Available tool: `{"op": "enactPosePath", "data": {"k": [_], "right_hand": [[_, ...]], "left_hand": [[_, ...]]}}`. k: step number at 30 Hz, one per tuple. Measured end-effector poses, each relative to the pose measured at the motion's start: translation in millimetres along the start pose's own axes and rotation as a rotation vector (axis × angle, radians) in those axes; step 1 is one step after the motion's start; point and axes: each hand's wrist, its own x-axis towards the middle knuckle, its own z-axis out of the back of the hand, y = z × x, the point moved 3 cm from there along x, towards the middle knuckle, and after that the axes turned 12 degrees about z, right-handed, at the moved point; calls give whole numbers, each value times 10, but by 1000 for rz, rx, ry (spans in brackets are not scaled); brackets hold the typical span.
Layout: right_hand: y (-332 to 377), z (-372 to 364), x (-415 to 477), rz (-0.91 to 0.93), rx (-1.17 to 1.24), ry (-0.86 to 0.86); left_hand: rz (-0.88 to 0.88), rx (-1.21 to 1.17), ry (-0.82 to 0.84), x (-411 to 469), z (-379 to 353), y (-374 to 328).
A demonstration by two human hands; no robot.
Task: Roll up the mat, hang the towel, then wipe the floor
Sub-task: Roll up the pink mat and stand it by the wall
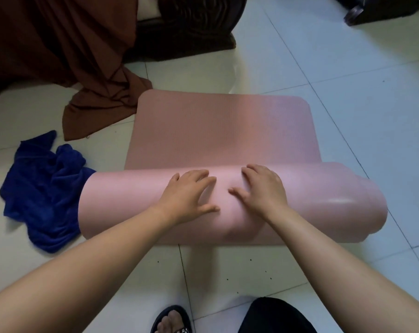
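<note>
Head view gives us white floor tiles (347, 68) across most of the frame, and they lie open along the right side of the pink mat (215, 131) and between the mat and our foot. The mat is partly rolled. Its near part forms a thick roll (323, 203) lying crosswise in front of us, and the far part lies flat on the tiles. The far edge has rounded corners and sits near the base of the dark furniture (191, 27). At the right end of the roll the layers sit stepped, not flush.

A brown cloth (59, 56) hangs down at the upper left and pools on the floor, its hem just beside the mat's far left corner. The blue towel (42, 186) lies crumpled on the tiles at the left, touching the roll's left end, which covers the towel's right edge.

Our left hand (189, 198) and right hand (263, 191) press flat on top of the roll near its middle. They are close together, fingers spread and gripping nothing. A black sandal (172, 318) shows at the bottom edge.
</note>
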Motion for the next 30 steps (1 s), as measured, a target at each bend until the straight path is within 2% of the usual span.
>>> {"op": "enactPosePath", "data": {"k": [5,15,20,24,30], "right_hand": [[-17,43,9,52,36,-39],[-237,140,-105,216,29,183],[-269,171,113,205,25,204],[-310,233,435,198,15,201],[-372,367,828,177,-9,226]], "left_hand": [[36,34,-4,229,85,-38],[155,59,46,529,275,-137],[143,6,-1,457,341,-165],[76,70,-5,449,336,-135],[144,22,9,574,270,-83]]}}
